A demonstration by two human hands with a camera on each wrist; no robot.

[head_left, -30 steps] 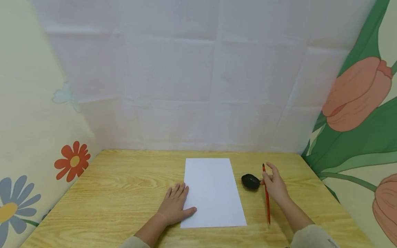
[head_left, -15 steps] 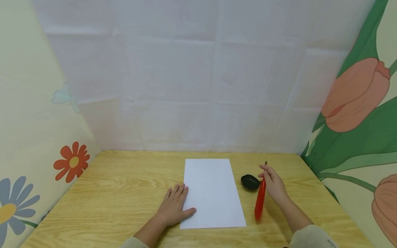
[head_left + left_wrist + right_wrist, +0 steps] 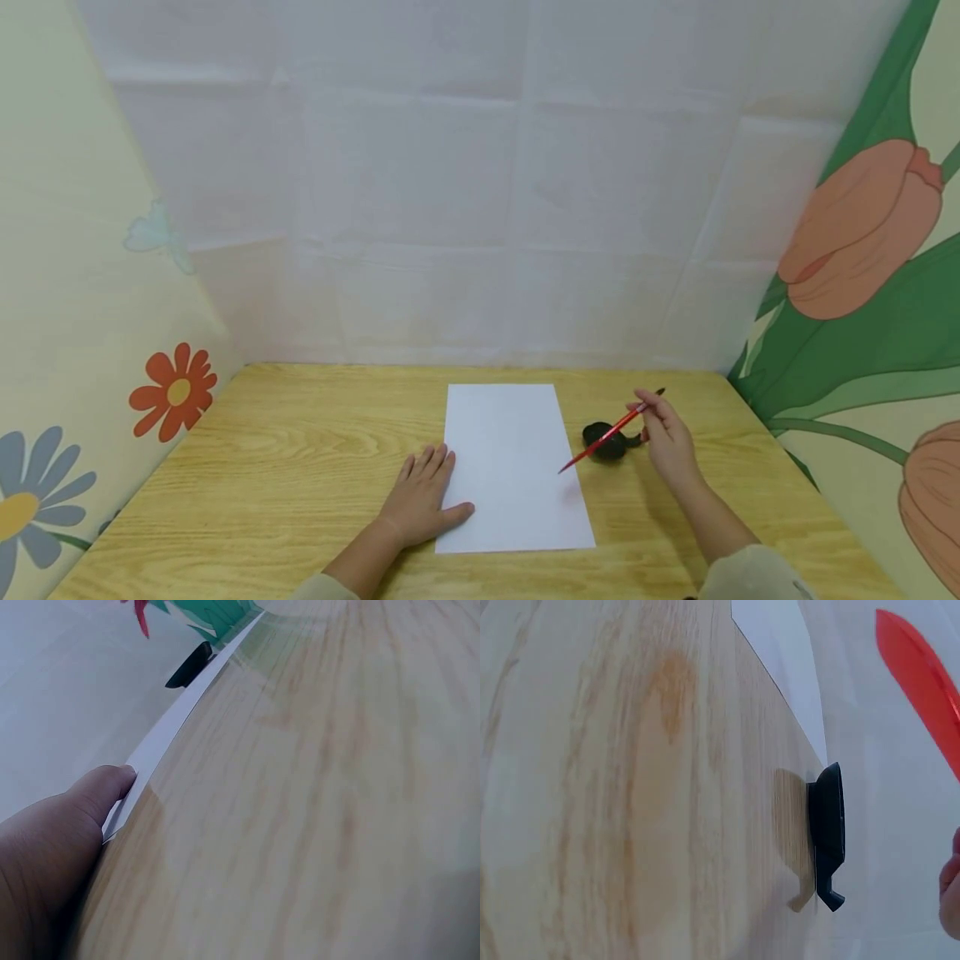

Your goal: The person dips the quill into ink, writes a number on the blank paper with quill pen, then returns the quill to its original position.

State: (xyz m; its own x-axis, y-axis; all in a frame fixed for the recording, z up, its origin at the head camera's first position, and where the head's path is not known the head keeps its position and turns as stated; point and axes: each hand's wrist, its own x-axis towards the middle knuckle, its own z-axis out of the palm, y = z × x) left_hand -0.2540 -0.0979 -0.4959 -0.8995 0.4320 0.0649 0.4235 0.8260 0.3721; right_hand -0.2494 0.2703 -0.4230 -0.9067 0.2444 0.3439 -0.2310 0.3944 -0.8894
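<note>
A red paintbrush (image 3: 609, 434) with a dark tip is pinched in my right hand (image 3: 671, 446). It slants, dark tip up and to the right, thin red end reaching over the paper's right side. Beneath the brush sits a small black dish (image 3: 609, 450) with a short handle. In the right wrist view, my fingertips (image 3: 951, 896) stand apart from the black dish (image 3: 827, 817), and the red handle (image 3: 922, 679) shows at upper right. My left hand (image 3: 422, 500) rests spread on the left edge of the white paper (image 3: 510, 467), thumb (image 3: 109, 784) on the sheet.
The wood-grain table (image 3: 315, 450) carries the paper and dish. A white cloth backdrop (image 3: 420, 208) hangs behind it. Flower-printed cloths stand at both sides, with a red flower (image 3: 178, 392) on the left and a tulip (image 3: 862, 229) on the right.
The brush has turned in my right hand from near upright to slanting, its thin red end swinging left over the dish and paper. My left hand and the sheet have not moved.
</note>
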